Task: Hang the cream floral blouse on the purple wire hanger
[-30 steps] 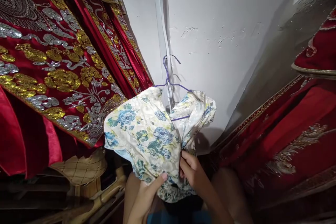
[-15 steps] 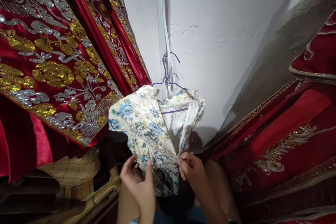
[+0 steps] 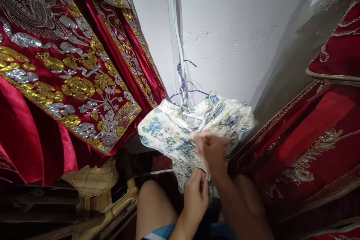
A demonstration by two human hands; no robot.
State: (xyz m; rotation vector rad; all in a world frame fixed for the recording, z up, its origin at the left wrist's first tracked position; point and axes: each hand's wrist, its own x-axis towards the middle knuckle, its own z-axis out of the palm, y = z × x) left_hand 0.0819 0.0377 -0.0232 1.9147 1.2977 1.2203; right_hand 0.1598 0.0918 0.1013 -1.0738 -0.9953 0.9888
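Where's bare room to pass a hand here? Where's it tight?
Most room: along the white wall, above the blouse, between the pole and red clothes at right. A narrower strip runs between pole and embroidered cloth at left. Crowded: the blouse front, where left hand and right hand sit close together.

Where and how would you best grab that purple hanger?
Probably by the hanger's neck, just below the hook, pinched from the front. That thin stem stands bare above the shirt, whereas cloth covers much of the sloping shoulders. The wall lies behind, so the front seems the easier side.
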